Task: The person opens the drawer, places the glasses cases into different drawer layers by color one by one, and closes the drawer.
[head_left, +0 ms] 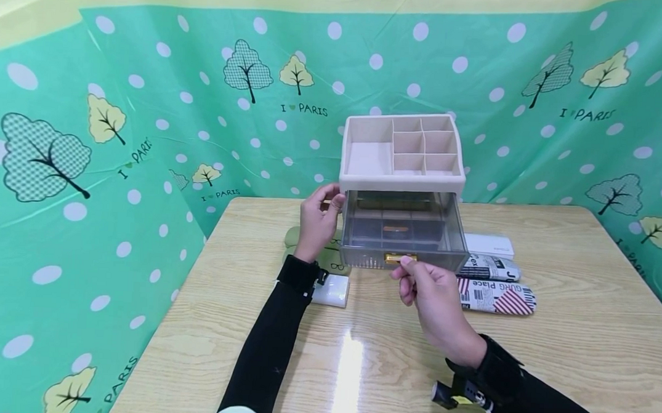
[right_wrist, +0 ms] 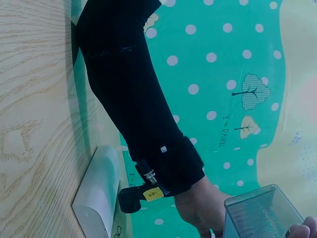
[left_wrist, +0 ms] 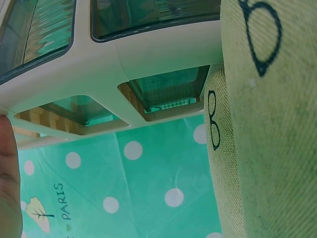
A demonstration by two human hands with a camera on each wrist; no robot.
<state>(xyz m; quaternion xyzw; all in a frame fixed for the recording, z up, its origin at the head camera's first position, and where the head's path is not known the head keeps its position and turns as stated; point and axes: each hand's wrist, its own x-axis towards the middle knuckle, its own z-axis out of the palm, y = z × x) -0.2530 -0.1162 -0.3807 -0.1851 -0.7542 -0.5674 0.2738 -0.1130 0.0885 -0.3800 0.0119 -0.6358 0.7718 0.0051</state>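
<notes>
A white desktop organizer with open compartments on top stands on the table. Its clear grey drawer is pulled out toward me. My right hand pinches the drawer's gold handle between thumb and fingers. Through the clear plastic another gold handle shows. My left hand touches the organizer's left side, fingers loosely bent. Up close in the left wrist view is the organizer's windowed side, with one finger of that hand at the edge. The right wrist view catches the drawer beside my right fingertips.
Two green glasses cases and a white case lie left of the organizer. On its right are another white case and two newspaper-print cases. A green dotted cloth hangs behind the wooden table.
</notes>
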